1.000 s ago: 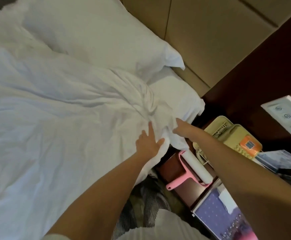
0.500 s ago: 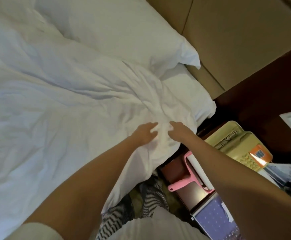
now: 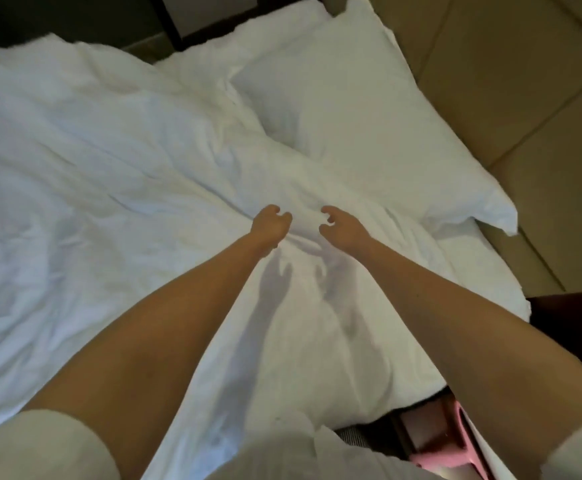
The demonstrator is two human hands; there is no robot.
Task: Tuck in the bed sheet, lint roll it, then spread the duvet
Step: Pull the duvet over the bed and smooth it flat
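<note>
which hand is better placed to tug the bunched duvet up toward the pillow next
Right, probably. The right hand hangs on the pillow side of the duvet ridge, fingers loosely curled and holding nothing. The left hand is equally free but sits farther from the pillow.

No text, label or number is readable anywhere.

left hand (image 3: 269, 226) and right hand (image 3: 343, 227) bare, short white sleeves (image 3: 50, 445), white top (image 3: 282, 455).
</note>
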